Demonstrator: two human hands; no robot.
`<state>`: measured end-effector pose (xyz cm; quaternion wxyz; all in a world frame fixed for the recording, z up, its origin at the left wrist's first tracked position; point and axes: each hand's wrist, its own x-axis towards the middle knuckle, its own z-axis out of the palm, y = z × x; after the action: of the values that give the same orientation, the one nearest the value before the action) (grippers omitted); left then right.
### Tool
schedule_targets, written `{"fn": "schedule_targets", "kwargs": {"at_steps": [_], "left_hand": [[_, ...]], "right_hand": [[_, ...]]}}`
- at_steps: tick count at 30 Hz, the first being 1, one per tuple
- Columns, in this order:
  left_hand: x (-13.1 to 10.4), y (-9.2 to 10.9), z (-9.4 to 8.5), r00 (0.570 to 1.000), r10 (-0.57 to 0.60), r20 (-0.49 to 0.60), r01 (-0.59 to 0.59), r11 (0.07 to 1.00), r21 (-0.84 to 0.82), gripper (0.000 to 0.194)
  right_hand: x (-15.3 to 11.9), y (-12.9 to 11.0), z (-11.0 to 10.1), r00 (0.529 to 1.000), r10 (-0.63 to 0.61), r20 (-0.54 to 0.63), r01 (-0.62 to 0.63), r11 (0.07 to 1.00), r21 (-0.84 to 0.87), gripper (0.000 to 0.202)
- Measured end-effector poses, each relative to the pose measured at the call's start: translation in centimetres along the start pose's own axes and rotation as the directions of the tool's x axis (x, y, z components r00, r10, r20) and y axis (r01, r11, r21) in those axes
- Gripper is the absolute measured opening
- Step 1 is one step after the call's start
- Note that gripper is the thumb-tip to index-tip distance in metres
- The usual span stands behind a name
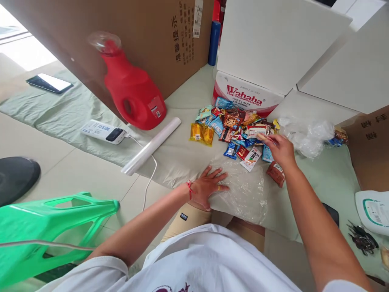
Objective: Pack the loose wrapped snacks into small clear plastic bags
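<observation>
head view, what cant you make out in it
In the head view:
Lower snack packets: covered by those on top.
Whether the right hand grips the white-and-red packet: the hand itself covers the contact.
Dark phone-like object: partly behind the right forearm.
Green plastic stool: cut off by the left edge.
Print on the power bank: too small to read.

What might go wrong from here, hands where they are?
The wrinkled clear plastic film, partly under the left hand, might slide or bunch.
Snack packets lie heaped at the right hand; moving one may dislodge others.
The white cable runs toward the left forearm; a snag could tug the power bank.
</observation>
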<state>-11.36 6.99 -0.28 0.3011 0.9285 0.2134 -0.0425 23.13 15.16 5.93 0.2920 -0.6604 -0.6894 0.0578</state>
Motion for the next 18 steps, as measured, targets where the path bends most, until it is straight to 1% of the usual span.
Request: {"fn": "schedule_targets", "kwargs": {"at_steps": [1, 2, 3, 4, 5, 6, 7, 9, 10, 11, 13, 15, 16, 18], "left_hand": [[0.1, 0.0, 0.1, 1.0, -0.002, 0.003, 0.002, 1.0, -0.003, 0.106], [0.1, -0.1, 0.1, 1.0, -0.002, 0.004, 0.002, 1.0, -0.006, 0.106], [0.2, -0.1, 0.2, 1.0, 0.001, 0.002, -0.001, 1.0, -0.007, 0.105], [0.3, -0.1, 0.2, 1.0, 0.005, 0.0, -0.005, 1.0, -0.008, 0.105], [0.4, -0.1, 0.2, 1.0, 0.009, 0.001, -0.009, 1.0, -0.008, 0.105], [0.5, -0.1, 0.2, 1.0, 0.011, 0.004, -0.011, 1.0, -0.007, 0.106], [0.5, -0.1, 0.2, 1.0, 0.01, -0.001, -0.01, 1.0, -0.006, 0.105], [0.4, -0.1, 0.1, 1.0, 0.002, -0.026, -0.002, 1.0, -0.01, 0.1], [0.2, -0.1, 0.0, 0.999, -0.003, -0.041, 0.002, 1.0, -0.019, 0.094], [-0.2, -0.1, 0.0, 0.998, -0.007, -0.056, 0.006, 0.999, -0.032, 0.086], [-1.2, -0.3, 0.0, 0.997, -0.015, -0.072, 0.011, 0.998, -0.056, 0.07], [-2.6, -0.6, 0.1, 0.996, -0.012, -0.083, 0.006, 0.997, -0.073, 0.056], [-3.4, -0.8, 0.2, 0.996, -0.006, -0.092, -0.001, 0.997, -0.078, 0.051], [-4.7, -1.0, 0.4, 0.994, 0.007, -0.107, -0.017, 0.996, -0.088, 0.048]], "right_hand": [[-2.2, -0.2, -0.4, 0.995, 0.089, -0.036, -0.084, 0.987, 0.134, 0.036], [-4.6, -0.7, -0.5, 0.988, 0.152, -0.034, -0.14, 0.96, 0.241, 0.036], [-6.9, -1.5, -0.4, 0.984, 0.175, -0.035, -0.157, 0.94, 0.304, 0.034], [-9.1, -2.5, 0.0, 0.985, 0.162, -0.058, -0.135, 0.934, 0.332, 0.03], [-11.2, -3.6, 0.6, 0.991, 0.112, -0.077, -0.081, 0.94, 0.331, 0.025], [-13.0, -4.6, 1.4, 0.997, 0.027, -0.073, -0.003, 0.95, 0.312, 0.019], [-14.5, -5.5, 2.2, 0.996, -0.078, -0.043, 0.087, 0.955, 0.283, 0.014], [-16.9, -6.5, 4.0, 0.964, -0.255, 0.072, 0.234, 0.946, 0.223, 0.011], [-17.7, -6.6, 4.8, 0.946, -0.299, 0.127, 0.272, 0.942, 0.194, 0.013], [-18.3, -6.5, 5.4, 0.934, -0.315, 0.168, 0.289, 0.943, 0.165, 0.014], [-19.1, -5.9, 6.0, 0.933, -0.298, 0.202, 0.279, 0.953, 0.116, 0.016], [-19.1, -5.4, 5.6, 0.929, -0.292, 0.225, 0.274, 0.955, 0.108, 0.016], [-18.8, -5.3, 5.1, 0.92, -0.302, 0.25, 0.28, 0.952, 0.121, 0.016], [-17.5, -5.3, 3.7, 0.882, -0.339, 0.328, 0.293, 0.939, 0.182, 0.02]]}}
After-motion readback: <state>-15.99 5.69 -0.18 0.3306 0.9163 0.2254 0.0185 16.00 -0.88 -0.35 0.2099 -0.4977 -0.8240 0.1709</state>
